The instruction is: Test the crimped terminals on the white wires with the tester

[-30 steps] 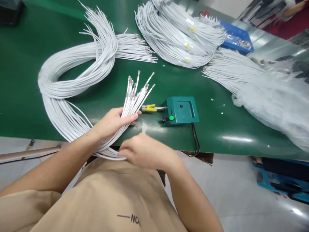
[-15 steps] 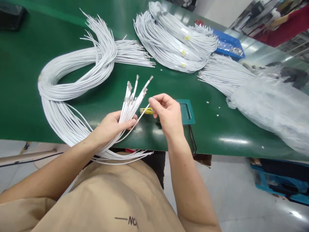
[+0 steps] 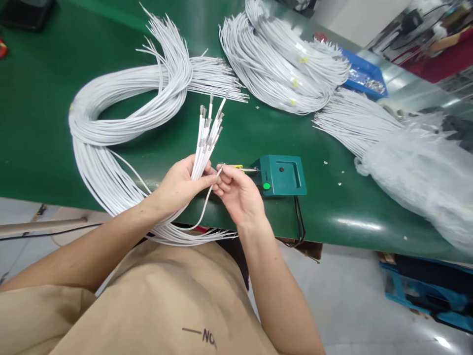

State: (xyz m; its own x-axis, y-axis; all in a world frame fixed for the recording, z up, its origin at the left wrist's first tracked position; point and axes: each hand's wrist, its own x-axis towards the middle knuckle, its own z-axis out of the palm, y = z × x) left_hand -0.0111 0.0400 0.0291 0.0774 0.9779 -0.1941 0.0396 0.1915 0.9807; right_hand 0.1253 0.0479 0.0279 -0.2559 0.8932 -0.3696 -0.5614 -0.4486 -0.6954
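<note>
My left hand (image 3: 181, 185) is closed around a bundle of white wires (image 3: 205, 138) whose metal-tipped ends fan upward. My right hand (image 3: 238, 193) pinches a single white wire (image 3: 207, 202) near its metal tip, right beside the left thumb. That wire curves down toward my lap. Just right of my right hand sits a small green box (image 3: 283, 175) with a green button and a yellow-handled clip (image 3: 240, 168) at its left side.
A large coil of white wires (image 3: 111, 113) lies on the green table (image 3: 37, 98) at the left. More wire bundles (image 3: 281, 64) lie at the back. A blue tray (image 3: 364, 79) and a clear plastic bag (image 3: 417, 167) are at the right.
My right hand came up from near my lap to the green box, then drew back left to the bundle with one wire pinched. The left hand lifted the bundle slightly.
</note>
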